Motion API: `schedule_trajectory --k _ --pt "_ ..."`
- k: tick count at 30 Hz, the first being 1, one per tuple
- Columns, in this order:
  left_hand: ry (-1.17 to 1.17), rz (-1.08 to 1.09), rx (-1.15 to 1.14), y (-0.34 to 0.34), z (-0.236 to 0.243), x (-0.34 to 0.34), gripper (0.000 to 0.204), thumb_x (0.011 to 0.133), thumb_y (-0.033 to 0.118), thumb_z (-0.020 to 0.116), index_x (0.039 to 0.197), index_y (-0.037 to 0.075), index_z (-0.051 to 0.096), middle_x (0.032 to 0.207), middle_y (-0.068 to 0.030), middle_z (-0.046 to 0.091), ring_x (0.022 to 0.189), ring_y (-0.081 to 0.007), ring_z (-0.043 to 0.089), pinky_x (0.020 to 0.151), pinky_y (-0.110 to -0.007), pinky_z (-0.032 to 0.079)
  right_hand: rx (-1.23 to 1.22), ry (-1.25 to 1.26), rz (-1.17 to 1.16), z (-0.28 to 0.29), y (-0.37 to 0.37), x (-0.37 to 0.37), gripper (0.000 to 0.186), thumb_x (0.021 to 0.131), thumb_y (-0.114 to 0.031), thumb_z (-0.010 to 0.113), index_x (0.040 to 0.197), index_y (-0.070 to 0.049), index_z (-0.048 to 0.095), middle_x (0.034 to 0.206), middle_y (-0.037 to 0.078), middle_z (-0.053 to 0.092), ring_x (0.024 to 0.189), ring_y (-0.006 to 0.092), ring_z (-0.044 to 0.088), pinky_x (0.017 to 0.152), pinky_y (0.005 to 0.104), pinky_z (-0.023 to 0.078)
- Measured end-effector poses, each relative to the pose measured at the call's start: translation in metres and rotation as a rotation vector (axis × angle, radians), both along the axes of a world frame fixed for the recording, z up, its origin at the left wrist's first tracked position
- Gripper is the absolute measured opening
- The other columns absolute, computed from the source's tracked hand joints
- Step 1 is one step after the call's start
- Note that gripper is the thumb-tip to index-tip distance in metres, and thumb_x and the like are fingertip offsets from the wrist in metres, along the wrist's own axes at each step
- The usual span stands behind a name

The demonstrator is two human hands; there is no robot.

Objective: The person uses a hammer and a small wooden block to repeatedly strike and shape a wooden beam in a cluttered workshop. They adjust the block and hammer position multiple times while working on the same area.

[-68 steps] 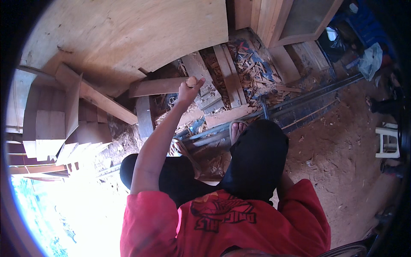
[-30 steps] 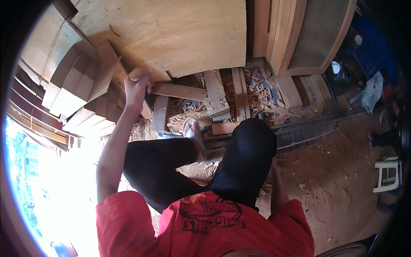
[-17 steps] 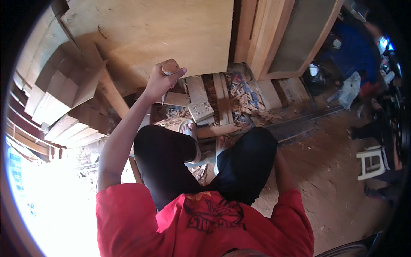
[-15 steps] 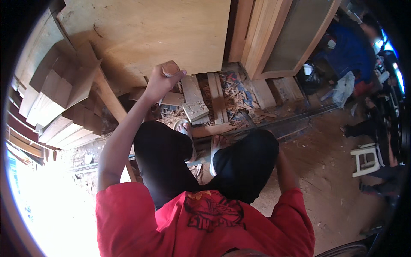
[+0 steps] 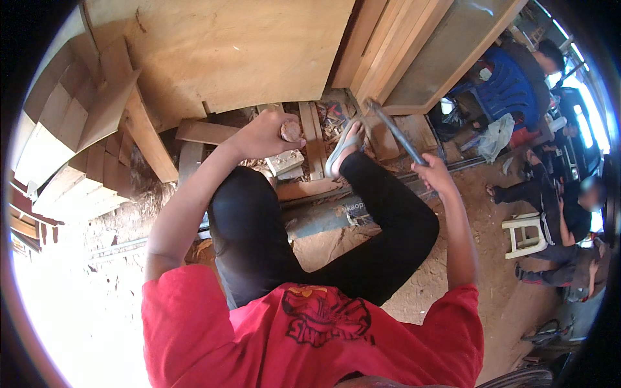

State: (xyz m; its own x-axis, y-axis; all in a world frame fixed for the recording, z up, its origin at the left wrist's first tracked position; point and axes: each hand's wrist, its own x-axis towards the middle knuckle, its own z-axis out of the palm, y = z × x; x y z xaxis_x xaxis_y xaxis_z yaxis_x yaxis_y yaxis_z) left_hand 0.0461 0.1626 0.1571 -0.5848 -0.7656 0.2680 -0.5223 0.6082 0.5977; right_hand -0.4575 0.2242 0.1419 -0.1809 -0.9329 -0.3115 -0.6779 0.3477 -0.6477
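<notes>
Left hand [image 5: 264, 137]: grip clenched round wooden handle [image 5: 292, 132], held above planks [image 5: 314, 145]. Right hand [image 5: 435, 174]: grip wrapped round dark rod [image 5: 398, 132], slanting beside sandalled foot [image 5: 350, 139]; far end near door [image 5: 440, 61], contact unclear.

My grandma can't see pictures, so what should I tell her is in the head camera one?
The person's right hand grips a long dark tool, and the left hand holds a round-ended wooden piece. Below is a red shirt; ahead, boards lie before a big wooden panel.
</notes>
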Motion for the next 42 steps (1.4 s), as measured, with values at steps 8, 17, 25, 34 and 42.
schedule_trajectory --k 8,17,25,34,42 --pt "0.242 0.155 0.308 -0.021 -0.019 0.053 0.028 0.098 0.026 0.080 0.097 -0.002 0.075 0.081 -0.0124 0.076 0.080 -0.0182 0.073 0.077 -0.038 0.056 0.136 -0.543 0.132 -0.019 -0.055 0.104 0.017 0.105 -0.026 0.072 0.102 -0.012 0.062 0.072 -0.005 0.054 0.054 0.0030 0.047 0.046 0.0219 0.035" --pt "0.993 0.404 0.804 -0.096 -0.157 0.053 0.016 0.101 0.015 0.075 0.093 0.005 0.065 0.071 -0.0012 0.056 0.059 -0.0125 0.054 0.057 -0.030 0.046 0.310 -0.326 0.272 -0.185 -0.069 0.172 0.022 0.103 -0.027 0.073 0.096 -0.008 0.065 0.074 -0.004 0.056 0.057 0.0069 0.051 0.049 0.0291 0.040" --pt "1.092 0.420 0.737 -0.129 -0.236 0.010 0.019 0.101 0.003 0.072 0.090 0.006 0.058 0.071 -0.0011 0.057 0.059 -0.0117 0.053 0.057 -0.031 0.045 0.310 -0.208 0.246 -0.241 -0.050 0.152 0.035 0.099 -0.033 0.076 0.098 0.001 0.069 0.078 0.011 0.064 0.072 0.0233 0.064 0.070 0.0458 0.052" --pt "1.124 0.448 0.648 -0.143 -0.266 -0.006 0.017 0.101 0.001 0.072 0.092 0.006 0.059 0.078 -0.0015 0.063 0.067 -0.0114 0.061 0.066 -0.031 0.053 0.170 -0.139 0.289 -0.285 -0.048 0.141 0.034 0.101 -0.032 0.075 0.087 -0.003 0.063 0.070 0.003 0.060 0.063 0.0149 0.060 0.060 0.0382 0.048" --pt "0.980 0.503 0.588 -0.137 -0.275 -0.016 0.017 0.101 0.006 0.075 0.093 0.006 0.061 0.078 -0.0006 0.065 0.070 -0.0092 0.062 0.067 -0.029 0.050 0.236 -0.147 0.255 -0.284 -0.049 0.143 0.036 0.096 -0.031 0.078 0.107 0.002 0.071 0.091 0.022 0.071 0.087 0.0377 0.072 0.082 0.0506 0.055"
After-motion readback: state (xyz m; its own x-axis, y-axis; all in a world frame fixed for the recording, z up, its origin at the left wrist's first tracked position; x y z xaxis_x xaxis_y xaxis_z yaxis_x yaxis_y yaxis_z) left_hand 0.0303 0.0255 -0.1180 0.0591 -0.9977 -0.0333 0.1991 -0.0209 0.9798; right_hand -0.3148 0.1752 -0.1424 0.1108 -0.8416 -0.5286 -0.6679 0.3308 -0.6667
